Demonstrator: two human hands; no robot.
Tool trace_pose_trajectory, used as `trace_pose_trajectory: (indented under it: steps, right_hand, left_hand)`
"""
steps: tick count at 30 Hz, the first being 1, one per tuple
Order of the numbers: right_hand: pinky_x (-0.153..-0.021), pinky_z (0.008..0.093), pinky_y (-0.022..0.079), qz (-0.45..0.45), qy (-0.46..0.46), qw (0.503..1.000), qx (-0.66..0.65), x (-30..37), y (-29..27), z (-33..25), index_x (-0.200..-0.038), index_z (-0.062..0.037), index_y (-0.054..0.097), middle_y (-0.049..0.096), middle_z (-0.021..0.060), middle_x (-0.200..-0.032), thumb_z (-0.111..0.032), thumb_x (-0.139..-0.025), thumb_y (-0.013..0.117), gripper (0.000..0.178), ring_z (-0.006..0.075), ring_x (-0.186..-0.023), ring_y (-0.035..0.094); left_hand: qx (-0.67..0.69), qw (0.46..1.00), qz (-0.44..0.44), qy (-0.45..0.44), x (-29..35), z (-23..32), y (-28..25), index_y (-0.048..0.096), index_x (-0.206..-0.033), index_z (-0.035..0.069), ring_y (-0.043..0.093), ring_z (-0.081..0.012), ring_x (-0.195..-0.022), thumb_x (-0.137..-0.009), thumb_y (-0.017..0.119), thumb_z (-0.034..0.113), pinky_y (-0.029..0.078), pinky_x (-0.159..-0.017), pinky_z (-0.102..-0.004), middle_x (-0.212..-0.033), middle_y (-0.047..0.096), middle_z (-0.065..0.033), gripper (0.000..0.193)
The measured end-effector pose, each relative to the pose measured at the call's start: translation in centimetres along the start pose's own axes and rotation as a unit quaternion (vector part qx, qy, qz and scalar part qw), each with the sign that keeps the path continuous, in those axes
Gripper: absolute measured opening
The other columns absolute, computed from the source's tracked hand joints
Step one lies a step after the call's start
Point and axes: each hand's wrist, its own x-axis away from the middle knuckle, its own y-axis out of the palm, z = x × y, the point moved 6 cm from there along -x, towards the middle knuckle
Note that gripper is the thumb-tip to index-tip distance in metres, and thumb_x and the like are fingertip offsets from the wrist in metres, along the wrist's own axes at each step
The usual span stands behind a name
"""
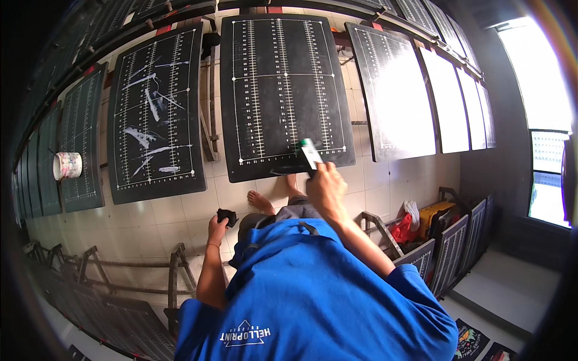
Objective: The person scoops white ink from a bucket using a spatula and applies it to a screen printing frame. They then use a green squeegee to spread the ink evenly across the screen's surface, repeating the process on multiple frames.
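Note:
My right hand (327, 188) is closed around a small bottle-like object (311, 153), dark with a white side and a green tip; its exact kind is hard to make out. It is held over the near edge of a dark board (271, 114) marked with white lines, dots and ruler-like scales. A thin pale streak lies along this board's near edge. Lower down, at my left side, my left hand (217, 230) grips a crumpled black cloth (227, 217), apart from the board.
On the left, a similar board (156, 120) carries whitish smears, and a stained white tub (67, 166) stands beyond it. Glare covers the boards (397, 96) on the right. Metal frames (180, 271) stand behind me, with a red bag (406, 228) and yellow case (435, 215) at right.

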Motion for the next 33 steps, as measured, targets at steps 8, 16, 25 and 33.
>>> trace_pose_trajectory:
  steps: [8,16,25,33]
  right_hand:
    - [-0.077,0.0487,0.055,-0.089,-0.125,0.983,-0.099,1.2,3.4,-15.1,-0.101,0.0066,0.058,0.058,0.0238,-0.106,-0.016,-0.079,0.064,0.033,0.0396,-0.093,0.065]
    - [-0.073,0.0426,0.057,-0.117,-0.108,0.966,-0.205,-2.9,1.9,-14.7,-0.093,0.0008,0.069,0.071,0.0202,-0.080,-0.025,-0.071,0.069,0.034,0.0357,-0.077,0.071]
    - [-0.080,0.0448,0.054,-0.021,-0.412,0.910,-0.043,-10.0,-3.8,-15.0,-0.106,-0.0133,0.069,0.068,0.0084,-0.105,-0.015,-0.074,0.063,0.033,0.0337,-0.095,0.066]
    - [-0.083,0.0421,0.055,-0.058,-0.519,0.852,0.030,-5.4,2.0,-14.7,-0.112,-0.0127,0.068,0.068,0.0106,-0.107,-0.010,-0.072,0.065,0.040,0.0306,-0.100,0.066]
  left_hand:
    - [0.041,0.999,0.003,-0.009,2.5,3.7,1.2,0.060,-0.102,0.001,0.064,-0.0166,-0.082,-0.086,0.067,0.017,0.054,-0.067,-0.0308,-0.095,0.066,-0.0061,0.023]
    - [0.051,0.996,0.074,-0.004,4.3,-1.4,-0.2,0.064,-0.101,0.002,0.065,-0.0160,-0.077,-0.085,0.067,0.020,0.054,-0.060,-0.0299,-0.091,0.067,-0.0063,0.024]
    - [0.197,0.967,0.161,0.000,5.5,-4.0,3.8,0.056,-0.115,0.000,0.063,-0.0164,-0.087,-0.088,0.069,0.026,0.053,-0.071,-0.0296,-0.100,0.063,-0.0068,0.039]
    - [0.353,0.908,0.223,0.048,9.7,2.7,11.3,0.057,-0.100,0.004,0.058,-0.0097,-0.081,-0.091,0.067,0.015,0.051,-0.067,-0.0244,-0.091,0.057,-0.0017,0.018]
